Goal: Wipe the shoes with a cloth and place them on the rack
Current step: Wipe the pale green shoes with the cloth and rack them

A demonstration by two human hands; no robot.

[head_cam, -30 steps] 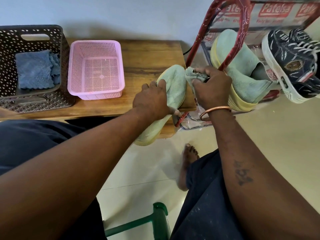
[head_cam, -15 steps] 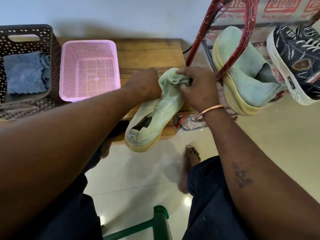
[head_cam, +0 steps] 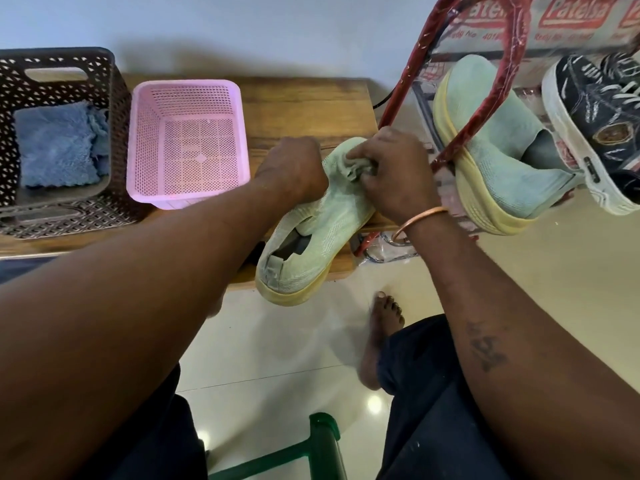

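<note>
Since a second ago: pale green shoe [head_cam: 322, 237] has rolled so its upper faces me, opening now visible. Heel at 7 o'clock overhangs the wooden bench [head_cam: 304, 105]; toe at 1 o'clock. My left hand [head_cam: 294, 168] grips the forefoot from 10 o'clock. My right hand [head_cam: 394, 178] pinches the bunched cloth [head_cam: 353, 164] against the toe. Hands nearly touching. Judgement: the upper is being wiped; rack [head_cam: 512, 46] at 2 o'clock, holding the mate [head_cam: 498, 150], comes after.
</note>
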